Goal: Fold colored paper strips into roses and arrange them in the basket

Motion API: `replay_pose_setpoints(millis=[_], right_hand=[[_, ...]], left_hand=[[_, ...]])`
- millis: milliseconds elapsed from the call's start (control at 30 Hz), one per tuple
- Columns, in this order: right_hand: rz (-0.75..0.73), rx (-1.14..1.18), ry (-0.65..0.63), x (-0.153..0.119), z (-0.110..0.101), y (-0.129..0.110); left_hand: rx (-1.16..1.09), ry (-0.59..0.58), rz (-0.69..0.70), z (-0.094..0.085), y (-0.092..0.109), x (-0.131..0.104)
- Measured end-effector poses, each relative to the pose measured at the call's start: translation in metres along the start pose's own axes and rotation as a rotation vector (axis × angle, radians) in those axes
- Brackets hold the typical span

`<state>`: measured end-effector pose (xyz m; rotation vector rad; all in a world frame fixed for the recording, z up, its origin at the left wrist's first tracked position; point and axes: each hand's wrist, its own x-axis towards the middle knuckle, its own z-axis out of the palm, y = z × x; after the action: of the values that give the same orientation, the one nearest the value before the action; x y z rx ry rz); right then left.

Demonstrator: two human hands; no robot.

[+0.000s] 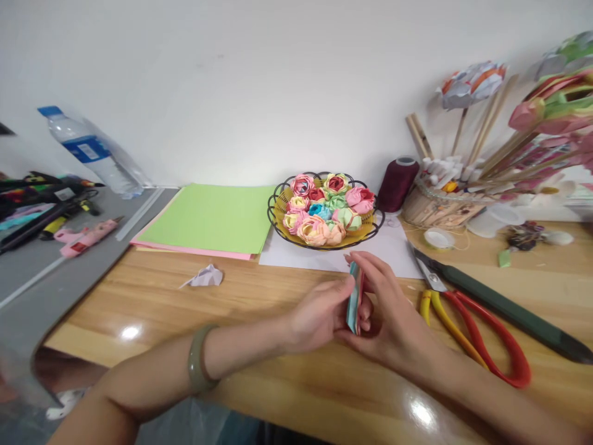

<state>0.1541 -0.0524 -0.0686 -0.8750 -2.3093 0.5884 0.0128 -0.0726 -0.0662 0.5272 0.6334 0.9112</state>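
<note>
A small folded stack of paper (354, 300), light blue on one face with pink layers showing on the other, is held upright above the wooden table. My left hand (319, 312) pinches it from the left, thumb on the blue face. From the right, my right hand (393, 309) has its fingers and thumb closed around the top and bottom edges of the same paper. Just beyond the hands stands a yellow basket (370, 230) with a dark looped rim, filled with several paper flowers (319, 210).
Scissors (472, 334) with red and yellow handles and a dark green long tool (514, 306) lie right. Coloured paper sheets (208, 216) and a crumpled scrap (207, 275) lie left. Behind are a thread spool (397, 185) and a stick-filled container (440, 204); a glue gun (90, 238) lies far left.
</note>
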Motion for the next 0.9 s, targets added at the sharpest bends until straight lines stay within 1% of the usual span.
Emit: replay_pose_setpoints(millis=[100, 167, 267, 333, 400, 500, 567, 600, 633, 733, 833, 900], right_hand=[[0.025, -0.004, -0.002, 0.001, 0.000, 0.001], [0.045, -0.021, -0.035, -0.001, 0.000, 0.003], [0.031, -0.009, -0.083, -0.002, -0.001, 0.004], [0.033, 0.051, -0.061, -0.002, -0.004, 0.004], [0.106, 0.119, 0.017, 0.001, -0.009, 0.004], [0.319, 0.248, 0.094, 0.009, -0.018, 0.003], [0.438, 0.340, 0.061, 0.014, -0.025, 0.001], [0.473, 0.373, 0.029, 0.016, -0.028, 0.000], [0.488, 0.393, -0.003, 0.017, -0.030, -0.001], [0.455, 0.426, -0.071, 0.019, -0.035, -0.004], [0.475, 0.485, -0.043, 0.018, -0.037, -0.003], [0.501, 0.516, -0.049, 0.018, -0.037, -0.002]], left_hand=[[-0.011, -0.012, -0.007, -0.001, 0.001, 0.000], [0.010, 0.000, -0.003, -0.001, 0.001, 0.000], [0.024, 0.032, -0.007, -0.001, 0.001, 0.000], [0.071, 0.066, 0.011, -0.002, 0.002, -0.001], [0.152, 0.081, 0.045, -0.003, 0.002, -0.001], [0.355, 0.013, 0.070, -0.002, 0.004, -0.002], [0.508, -0.029, 0.074, -0.001, 0.006, -0.004], [0.571, -0.037, 0.074, 0.000, 0.006, -0.004], [0.614, -0.038, 0.074, 0.001, 0.007, -0.005], [0.659, -0.014, 0.069, 0.001, 0.008, -0.006], [0.657, 0.005, 0.057, -0.002, 0.008, -0.005], [0.658, 0.008, 0.047, -0.004, 0.007, -0.005]])
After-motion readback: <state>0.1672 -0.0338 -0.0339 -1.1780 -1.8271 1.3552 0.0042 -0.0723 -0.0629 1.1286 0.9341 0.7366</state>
